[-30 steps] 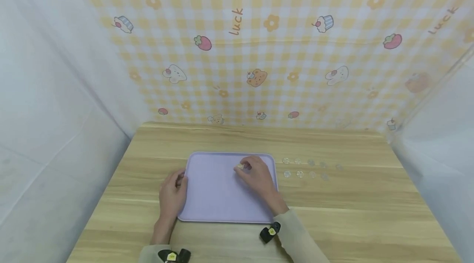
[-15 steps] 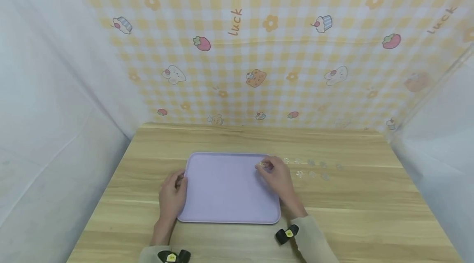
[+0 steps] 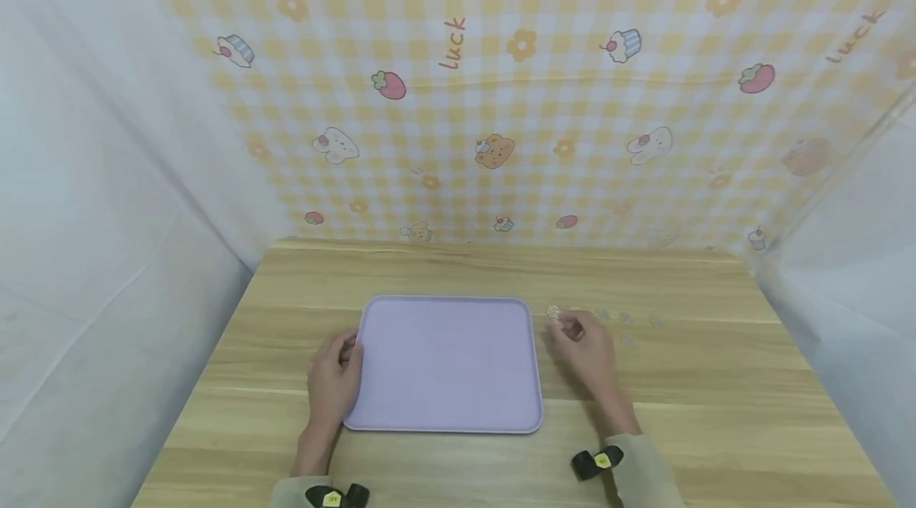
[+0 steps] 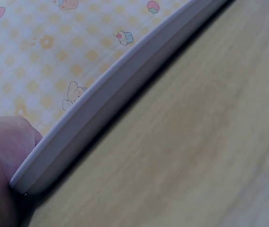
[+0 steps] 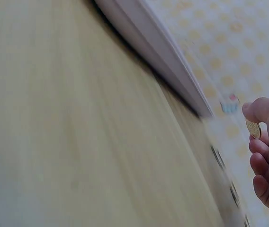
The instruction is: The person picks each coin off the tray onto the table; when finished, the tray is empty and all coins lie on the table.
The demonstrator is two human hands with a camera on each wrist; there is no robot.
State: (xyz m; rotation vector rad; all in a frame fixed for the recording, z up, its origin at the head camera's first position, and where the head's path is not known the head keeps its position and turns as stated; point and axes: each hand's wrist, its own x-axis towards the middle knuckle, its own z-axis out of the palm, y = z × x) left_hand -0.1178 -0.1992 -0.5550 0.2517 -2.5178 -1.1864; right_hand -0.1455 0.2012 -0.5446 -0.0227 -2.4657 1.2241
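A purple tray [image 3: 447, 365] lies flat on the wooden table, its inside bare. At its left rim my left hand [image 3: 335, 373] grips the edge, and the left wrist view shows part of that hand against the tray's side [image 4: 92, 104]. To the right of the tray hovers my right hand [image 3: 588, 349]. Between its thumb and fingertips it pinches a gold-coloured coin [image 5: 253, 128], seen edge-tilted in the right wrist view. Around and behind this hand lie several small round silvery coins [image 3: 626, 318] in rows; the hand hides some of them.
The wooden table [image 3: 716, 397] reaches out on both sides of the tray. A checked yellow cloth [image 3: 494, 110] with cartoon prints hangs behind it. White sheets [image 3: 107, 214] close off the left and right.
My right hand has moved from above the tray's right part out to the right, over the rows of coins, with the coin in its fingers. The left hand stays at the tray's rim.
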